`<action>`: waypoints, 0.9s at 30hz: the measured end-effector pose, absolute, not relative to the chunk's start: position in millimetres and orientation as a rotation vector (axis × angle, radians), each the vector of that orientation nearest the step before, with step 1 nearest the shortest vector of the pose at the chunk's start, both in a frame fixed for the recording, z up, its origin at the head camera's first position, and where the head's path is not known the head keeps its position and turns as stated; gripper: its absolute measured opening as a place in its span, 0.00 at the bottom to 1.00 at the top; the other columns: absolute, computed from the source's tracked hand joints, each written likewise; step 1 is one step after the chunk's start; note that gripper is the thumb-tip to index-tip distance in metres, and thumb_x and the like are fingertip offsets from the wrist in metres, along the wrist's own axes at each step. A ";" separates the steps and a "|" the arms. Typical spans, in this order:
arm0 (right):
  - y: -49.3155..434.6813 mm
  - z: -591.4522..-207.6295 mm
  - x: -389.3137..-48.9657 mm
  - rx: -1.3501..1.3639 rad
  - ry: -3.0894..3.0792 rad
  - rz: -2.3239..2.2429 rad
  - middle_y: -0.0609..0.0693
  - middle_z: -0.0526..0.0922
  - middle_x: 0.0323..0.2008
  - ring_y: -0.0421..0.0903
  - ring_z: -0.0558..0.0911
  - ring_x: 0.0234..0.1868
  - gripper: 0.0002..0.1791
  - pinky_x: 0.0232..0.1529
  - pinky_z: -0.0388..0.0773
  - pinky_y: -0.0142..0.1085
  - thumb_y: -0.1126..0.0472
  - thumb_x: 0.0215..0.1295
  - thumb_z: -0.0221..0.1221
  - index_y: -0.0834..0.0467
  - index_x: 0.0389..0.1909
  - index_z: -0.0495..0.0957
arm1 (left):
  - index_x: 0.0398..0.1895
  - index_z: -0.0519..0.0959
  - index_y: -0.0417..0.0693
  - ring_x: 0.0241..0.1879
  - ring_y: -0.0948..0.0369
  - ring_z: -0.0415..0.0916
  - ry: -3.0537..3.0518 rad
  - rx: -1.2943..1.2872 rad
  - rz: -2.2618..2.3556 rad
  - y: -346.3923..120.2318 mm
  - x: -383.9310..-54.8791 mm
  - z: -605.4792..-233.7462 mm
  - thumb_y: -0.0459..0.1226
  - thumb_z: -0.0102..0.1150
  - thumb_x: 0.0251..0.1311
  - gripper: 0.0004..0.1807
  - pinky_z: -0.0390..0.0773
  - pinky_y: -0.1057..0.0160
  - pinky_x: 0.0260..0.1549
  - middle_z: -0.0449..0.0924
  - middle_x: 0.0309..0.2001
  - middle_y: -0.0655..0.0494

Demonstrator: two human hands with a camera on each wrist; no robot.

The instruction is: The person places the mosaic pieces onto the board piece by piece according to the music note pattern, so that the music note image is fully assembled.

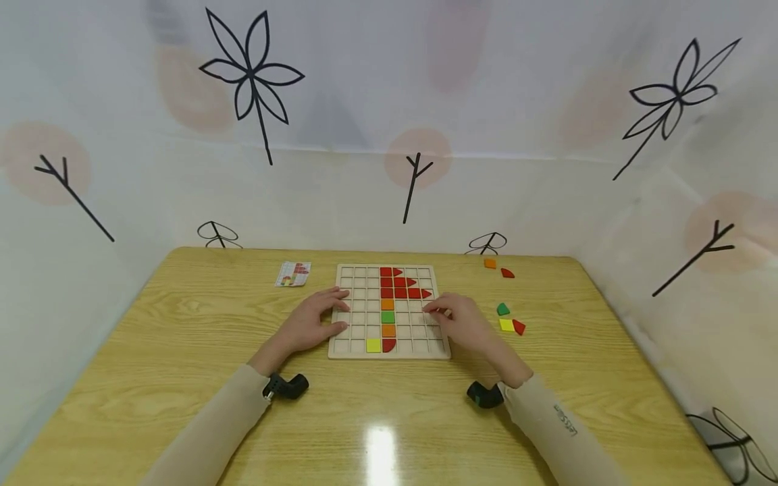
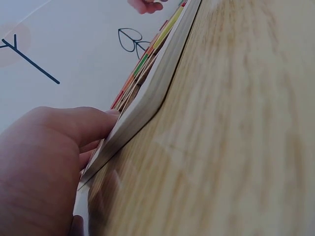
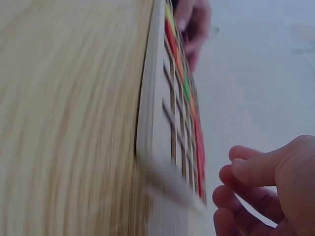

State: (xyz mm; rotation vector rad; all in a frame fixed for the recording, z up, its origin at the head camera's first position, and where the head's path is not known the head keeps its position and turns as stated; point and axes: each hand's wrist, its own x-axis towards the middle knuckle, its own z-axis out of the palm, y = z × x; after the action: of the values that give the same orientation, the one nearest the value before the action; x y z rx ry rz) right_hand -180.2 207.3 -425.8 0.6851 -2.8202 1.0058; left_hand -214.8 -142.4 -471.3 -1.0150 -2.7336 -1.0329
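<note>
A pale wooden grid board (image 1: 358,356) lies on the table, with red, orange, green and yellow pieces in some squares. Red squares (image 1: 387,283) and pointed red pieces fill three rows at its far side. Below them runs a column with an orange square (image 1: 387,305), a green square (image 1: 387,317) and a rounded red piece (image 1: 389,345); a yellow square (image 1: 373,345) sits beside that. Along the board's left edge rests my left hand (image 1: 308,322), fingers extended, thumb at the rim. My right hand (image 1: 462,322) hovers over the right side, fingers loosely bent, no piece visible between them.
A small printed pattern card (image 1: 293,274) lies left of the board. Loose pieces are scattered to the right: an orange one (image 1: 489,264), a red one (image 1: 507,273), a green one (image 1: 503,309), a yellow one (image 1: 506,325) and another red one (image 1: 519,327). A patterned cloth stands behind the table.
</note>
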 end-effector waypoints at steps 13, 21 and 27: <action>333.0 -435.2 -173.0 0.351 -2.839 0.973 0.60 0.82 0.45 0.55 0.83 0.39 0.10 0.32 0.81 0.35 0.70 0.67 0.62 0.65 0.48 0.83 | 0.52 0.82 0.49 0.73 0.51 0.57 -2.733 -1.008 -1.027 -143.2 -214.7 -472.4 0.46 0.64 0.65 0.16 0.59 0.44 0.69 0.68 0.70 0.52; 351.9 -435.0 -167.7 0.329 -2.878 1.016 0.58 0.82 0.40 0.51 0.83 0.37 0.10 0.32 0.80 0.33 0.67 0.63 0.67 0.67 0.44 0.84 | 0.52 0.82 0.51 0.73 0.52 0.57 -2.741 -1.003 -1.009 -143.2 -215.8 -474.0 0.47 0.64 0.66 0.16 0.59 0.45 0.69 0.68 0.71 0.54; 349.8 -435.4 -166.2 0.318 -2.933 1.050 0.56 0.84 0.43 0.50 0.83 0.41 0.11 0.36 0.80 0.33 0.64 0.64 0.67 0.63 0.46 0.84 | 0.52 0.82 0.51 0.73 0.52 0.57 -2.743 -1.000 -1.034 -143.1 -213.9 -471.5 0.46 0.65 0.65 0.16 0.58 0.45 0.69 0.67 0.71 0.55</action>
State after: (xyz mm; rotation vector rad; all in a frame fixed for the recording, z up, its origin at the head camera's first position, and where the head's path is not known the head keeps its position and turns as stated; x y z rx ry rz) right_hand -166.2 349.8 -435.4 0.3178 -2.9329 1.0501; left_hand -213.9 -143.1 -471.5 -0.9996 -2.7429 -1.0337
